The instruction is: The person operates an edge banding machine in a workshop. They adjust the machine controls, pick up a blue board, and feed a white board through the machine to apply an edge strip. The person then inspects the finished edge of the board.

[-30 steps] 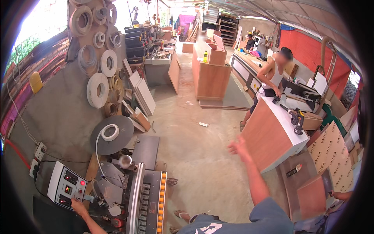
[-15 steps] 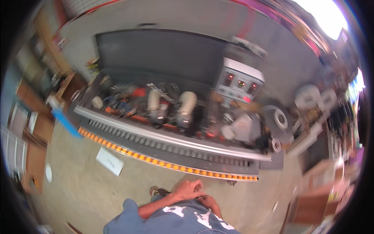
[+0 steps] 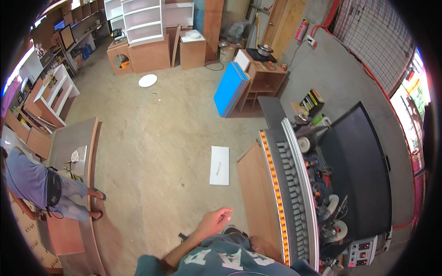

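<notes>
My left hand [image 3: 214,222] is held out in front of my body, palm inward, its fingers loosely bent and apart with nothing in them. My right hand [image 3: 262,246] is low by my right side, near the brown wooden panel [image 3: 258,193]; its fingers are hidden. To my right runs a long machine with a row of orange rollers [image 3: 275,195], a black track [image 3: 293,202] and a silver rail [image 3: 304,193]. A white rectangular board [image 3: 219,165] lies on the floor ahead of my left hand.
A grey control box [image 3: 361,254] and raised dark cover [image 3: 363,170] belong to the machine. Blue-faced panels [image 3: 231,89] lean against a wooden cabinet [image 3: 262,78]. A person [image 3: 50,188] stands at a table [image 3: 87,138] on the left. A white disc [image 3: 148,80] lies on the floor.
My view has swung left, so the machine now runs along my right side instead of across the front. My hands, close together before, are now apart.
</notes>
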The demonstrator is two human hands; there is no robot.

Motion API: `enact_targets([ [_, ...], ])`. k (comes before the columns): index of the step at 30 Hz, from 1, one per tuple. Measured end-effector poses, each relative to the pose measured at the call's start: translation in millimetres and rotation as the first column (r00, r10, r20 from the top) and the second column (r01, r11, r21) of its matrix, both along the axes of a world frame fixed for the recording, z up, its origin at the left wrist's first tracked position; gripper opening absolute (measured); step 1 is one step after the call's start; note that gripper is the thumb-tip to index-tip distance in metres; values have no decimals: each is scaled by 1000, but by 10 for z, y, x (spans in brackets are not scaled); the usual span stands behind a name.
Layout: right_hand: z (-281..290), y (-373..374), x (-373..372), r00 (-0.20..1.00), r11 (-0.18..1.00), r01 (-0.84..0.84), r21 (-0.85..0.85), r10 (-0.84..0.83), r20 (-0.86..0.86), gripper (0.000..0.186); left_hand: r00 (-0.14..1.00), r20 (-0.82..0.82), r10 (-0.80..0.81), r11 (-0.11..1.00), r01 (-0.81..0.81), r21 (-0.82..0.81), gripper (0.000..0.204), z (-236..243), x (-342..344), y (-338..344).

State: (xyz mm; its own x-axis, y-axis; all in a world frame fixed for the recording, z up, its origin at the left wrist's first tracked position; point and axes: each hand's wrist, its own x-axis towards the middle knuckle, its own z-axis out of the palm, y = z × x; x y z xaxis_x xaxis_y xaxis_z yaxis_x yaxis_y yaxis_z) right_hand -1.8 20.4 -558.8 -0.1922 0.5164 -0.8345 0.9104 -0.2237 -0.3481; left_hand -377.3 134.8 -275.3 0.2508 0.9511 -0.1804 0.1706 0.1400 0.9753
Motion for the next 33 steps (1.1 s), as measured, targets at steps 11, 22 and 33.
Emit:
enact_targets([
  [11, -300, 4053, -2057, 991, 981, 31, 192, -5, -135, 34, 943, -13, 332, 932, -330, -148, 43, -513, -1857, 2266],
  [22, -66, 7567, -3346, 988, 983, 47, 178, -19, -151, 34, 781, -207, 590, 795, -606, -18, 47, -134, -3478, 5042],
  [33, -58, 11025, -3351, 944, 816, 273, 509, -328, 19, 51, 938, -174, 299, 945, -317, -87, 46, -432, -3952, 8474],
])
